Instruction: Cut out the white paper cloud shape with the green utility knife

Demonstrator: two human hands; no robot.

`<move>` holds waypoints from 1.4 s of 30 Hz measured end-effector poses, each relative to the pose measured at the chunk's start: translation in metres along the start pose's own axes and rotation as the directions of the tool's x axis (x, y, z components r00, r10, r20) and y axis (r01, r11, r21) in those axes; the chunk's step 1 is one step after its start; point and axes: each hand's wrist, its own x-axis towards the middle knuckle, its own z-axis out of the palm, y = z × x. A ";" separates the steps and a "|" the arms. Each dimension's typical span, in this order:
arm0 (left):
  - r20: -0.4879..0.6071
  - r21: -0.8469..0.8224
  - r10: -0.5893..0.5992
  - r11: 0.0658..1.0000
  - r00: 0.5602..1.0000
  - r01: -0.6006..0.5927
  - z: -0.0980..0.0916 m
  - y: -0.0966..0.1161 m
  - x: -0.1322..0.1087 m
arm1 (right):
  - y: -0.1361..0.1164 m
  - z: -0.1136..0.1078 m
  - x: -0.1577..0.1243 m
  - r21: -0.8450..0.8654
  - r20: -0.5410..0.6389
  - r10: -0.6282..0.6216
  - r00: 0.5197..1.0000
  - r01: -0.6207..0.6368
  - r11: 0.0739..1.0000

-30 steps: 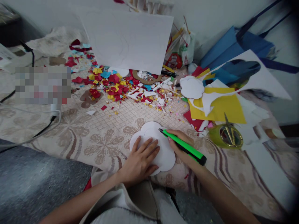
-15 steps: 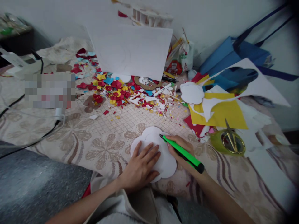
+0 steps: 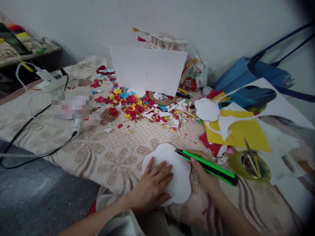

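Note:
A white scalloped paper shape [image 3: 180, 178] lies near the table's front edge. My left hand [image 3: 152, 183] rests on its left part, fingers spread flat. At its upper right, my right hand [image 3: 203, 168] is closed around a green and black utility knife [image 3: 209, 165]. The knife's tip is over the upper part of the paper, and its handle points down to the right. Whether the tip touches the paper I cannot tell.
Colourful paper scraps [image 3: 130, 106] lie behind, below a standing white sheet [image 3: 150, 70]. To the right are yellow paper [image 3: 246, 132], scissors on a tape roll [image 3: 254, 164], another white scalloped shape [image 3: 207, 109] and a blue bag [image 3: 236, 73]. Cables [image 3: 36, 157] cross the left side.
The camera view has shifted, so the table things appear lower and farther right. The knife now lies flatter, its handle swung out to the right. My left hand still rests on the paper.

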 end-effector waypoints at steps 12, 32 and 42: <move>-0.042 -0.045 0.109 0.993 0.993 -0.111 -0.011 -0.012 -0.005 | 0.006 0.003 0.002 0.002 -0.009 0.045 0.999 -0.045 0.999; -0.458 -0.118 -0.131 0.989 0.879 0.086 -0.021 -0.049 0.000 | 0.026 0.009 0.010 0.198 -0.029 0.014 0.999 -0.008 0.980; -0.445 -0.071 -0.124 0.992 0.887 0.104 -0.026 -0.040 -0.001 | 0.023 0.008 0.009 0.214 -0.008 0.027 1.000 -0.025 0.977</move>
